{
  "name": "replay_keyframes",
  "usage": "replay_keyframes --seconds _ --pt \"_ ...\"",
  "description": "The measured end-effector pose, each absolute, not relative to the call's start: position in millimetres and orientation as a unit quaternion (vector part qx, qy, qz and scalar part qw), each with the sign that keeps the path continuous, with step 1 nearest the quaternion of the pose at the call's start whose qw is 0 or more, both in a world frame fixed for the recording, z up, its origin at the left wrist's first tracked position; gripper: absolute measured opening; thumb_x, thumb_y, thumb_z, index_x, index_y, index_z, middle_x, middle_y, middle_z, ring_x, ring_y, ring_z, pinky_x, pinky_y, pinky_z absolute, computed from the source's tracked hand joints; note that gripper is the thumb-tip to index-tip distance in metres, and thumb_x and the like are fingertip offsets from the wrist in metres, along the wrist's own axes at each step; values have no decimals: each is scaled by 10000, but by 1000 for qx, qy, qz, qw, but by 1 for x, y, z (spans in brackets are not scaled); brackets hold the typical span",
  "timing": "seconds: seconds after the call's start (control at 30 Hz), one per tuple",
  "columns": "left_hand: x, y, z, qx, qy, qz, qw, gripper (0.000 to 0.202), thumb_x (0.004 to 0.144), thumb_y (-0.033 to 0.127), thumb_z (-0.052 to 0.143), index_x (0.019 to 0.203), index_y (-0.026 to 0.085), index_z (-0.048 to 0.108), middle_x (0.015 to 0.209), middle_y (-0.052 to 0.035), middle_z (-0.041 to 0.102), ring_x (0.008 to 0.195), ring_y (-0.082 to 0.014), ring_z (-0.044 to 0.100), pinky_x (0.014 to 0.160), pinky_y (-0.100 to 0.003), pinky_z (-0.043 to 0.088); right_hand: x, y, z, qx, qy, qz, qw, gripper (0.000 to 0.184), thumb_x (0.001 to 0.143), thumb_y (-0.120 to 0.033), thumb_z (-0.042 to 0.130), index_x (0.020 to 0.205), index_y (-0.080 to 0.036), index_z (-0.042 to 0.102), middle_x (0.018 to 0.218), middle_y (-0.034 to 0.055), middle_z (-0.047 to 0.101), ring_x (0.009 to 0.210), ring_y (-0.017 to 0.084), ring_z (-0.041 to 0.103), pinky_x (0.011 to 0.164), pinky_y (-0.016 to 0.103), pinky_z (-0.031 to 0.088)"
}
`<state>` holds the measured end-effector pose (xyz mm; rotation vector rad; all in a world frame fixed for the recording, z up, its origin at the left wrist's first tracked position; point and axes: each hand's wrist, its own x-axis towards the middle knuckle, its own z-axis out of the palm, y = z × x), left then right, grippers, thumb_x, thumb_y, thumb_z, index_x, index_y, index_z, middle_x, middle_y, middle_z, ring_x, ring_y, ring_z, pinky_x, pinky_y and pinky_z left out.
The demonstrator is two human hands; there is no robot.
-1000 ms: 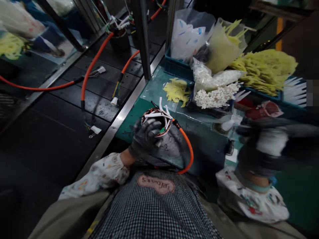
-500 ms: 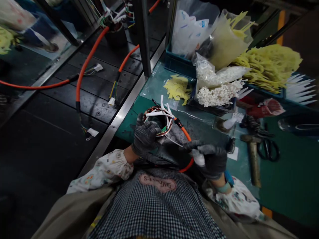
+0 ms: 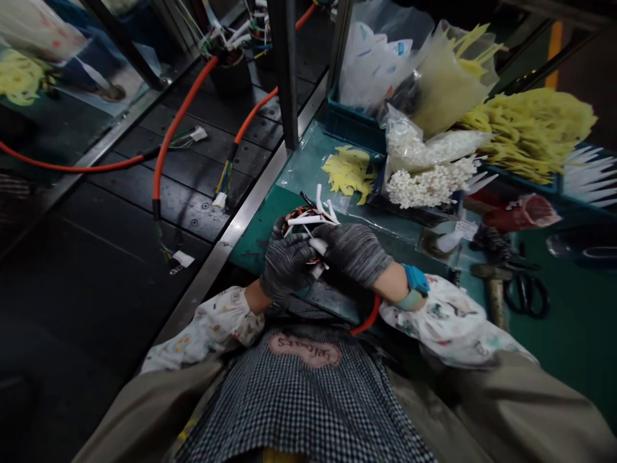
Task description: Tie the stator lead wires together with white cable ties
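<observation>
A stator [image 3: 294,213], ring-shaped with copper windings, lies on the bench in front of me. White sleeves [image 3: 308,219] cover leads that stick up from its rim. My left hand [image 3: 288,260], in a grey glove, grips the near left side of the ring. Over its right side is my right hand [image 3: 354,252], gloved with a white thumb tip, fingers closed at the rim beside my left fingertips. A thin white cord [image 3: 307,229] runs to the right fingertips. Both hands hide most of the ring's opening. An orange cable [image 3: 370,316] shows below the right wrist.
Beyond the stator lie yellow cut pieces [image 3: 349,172] and a box of small white tubes [image 3: 424,183]. A hammer [image 3: 495,296] and black scissors [image 3: 527,294] are at the right. Black conveyor plates [image 3: 193,199] with orange cables run along the left, past a metal post [image 3: 284,77].
My right hand has moved left and up from beside the bench's near edge to the stator, where the cord was stretched between them. My left hand stays on the ring.
</observation>
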<state>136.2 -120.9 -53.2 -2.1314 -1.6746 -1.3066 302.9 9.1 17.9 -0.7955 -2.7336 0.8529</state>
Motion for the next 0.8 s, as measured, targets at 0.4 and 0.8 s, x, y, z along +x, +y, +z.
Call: replay_keyframes --seconds 0.4,0.8 --pt "127 -123 -51 -732 -548 -401 66 189 1097 387 737 1234 282 815 1141 -17 919 1136 -272 862 1505 -704 251 319 21 34 -169 -773 598 130 239 1031 -465 818 1016 -236 885 971 42 896 870 231 812 858 377 663" --pt "127 -121 -46 -732 -550 -399 44 122 1108 393 760 1050 307 825 1144 2 919 1070 -242 855 1440 -713 387 316 23 16 -227 -795 520 212 101 933 -319 793 972 -229 817 895 20 850 754 180 724 717 314 596"
